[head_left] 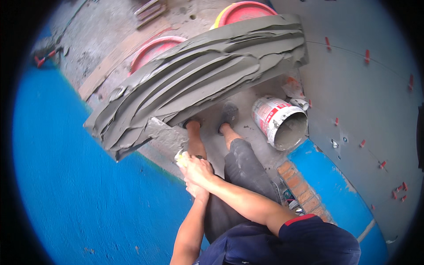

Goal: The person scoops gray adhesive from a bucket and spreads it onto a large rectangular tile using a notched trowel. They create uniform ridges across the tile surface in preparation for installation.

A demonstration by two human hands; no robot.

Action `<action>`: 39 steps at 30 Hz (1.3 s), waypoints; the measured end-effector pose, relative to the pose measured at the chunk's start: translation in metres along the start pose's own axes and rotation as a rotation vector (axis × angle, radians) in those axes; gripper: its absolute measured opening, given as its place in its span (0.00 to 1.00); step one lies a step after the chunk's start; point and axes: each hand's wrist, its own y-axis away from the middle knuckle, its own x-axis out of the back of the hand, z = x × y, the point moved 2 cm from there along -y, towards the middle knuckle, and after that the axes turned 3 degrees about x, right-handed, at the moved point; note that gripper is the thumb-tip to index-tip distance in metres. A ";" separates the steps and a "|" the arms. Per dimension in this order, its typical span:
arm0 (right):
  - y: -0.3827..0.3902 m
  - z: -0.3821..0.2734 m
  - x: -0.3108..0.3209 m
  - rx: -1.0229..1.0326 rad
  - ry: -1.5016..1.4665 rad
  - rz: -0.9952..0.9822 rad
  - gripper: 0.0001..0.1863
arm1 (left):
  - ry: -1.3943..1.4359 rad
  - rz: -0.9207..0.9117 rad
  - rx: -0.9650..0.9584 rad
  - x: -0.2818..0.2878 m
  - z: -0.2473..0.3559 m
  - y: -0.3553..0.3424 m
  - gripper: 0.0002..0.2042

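Observation:
A long slab point(194, 84) lies across two round red-rimmed supports, its upper face thickly spread with wet grey mortar in wavy ridges. My right hand point(198, 169) is closed round the handle of a trowel point(168, 134). The mortar-smeared blade meets the slab's near edge toward its left end. Close below, my left hand point(195, 189) is pressed against the right and appears closed on the same handle; its fingers are partly hidden.
A white and red bucket point(279, 121) with grey residue inside lies tipped on its side at right. Grey tiles point(353, 88) with red clips point(367, 56) rise beyond it. Blue surface point(88, 185) fills the left; exposed bricks point(304, 190) show at lower right. Red supports point(247, 12) stand beneath the slab.

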 end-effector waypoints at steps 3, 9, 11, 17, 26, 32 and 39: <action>0.014 0.072 0.065 -0.194 0.169 0.217 0.24 | -0.291 -0.044 0.158 0.059 0.088 0.018 0.31; 0.043 0.204 0.220 -0.292 0.389 0.602 0.24 | -0.313 0.001 0.172 0.061 0.098 0.026 0.32; 0.050 0.243 0.269 -0.372 0.373 0.623 0.25 | -0.324 0.024 0.175 0.058 0.096 0.027 0.31; 0.077 0.332 0.381 -0.427 0.324 0.868 0.26 | -0.351 0.061 0.141 0.056 0.110 0.033 0.30; 0.064 0.287 0.310 -0.362 -1.592 0.287 0.31 | -0.430 0.053 0.131 0.049 0.113 0.034 0.32; 0.032 0.160 0.179 -0.239 -1.467 0.051 0.24 | -0.481 0.076 0.129 0.046 0.116 0.036 0.32; 0.047 0.201 0.222 -0.082 0.184 0.377 0.25 | -0.510 0.083 0.114 0.040 0.123 0.039 0.30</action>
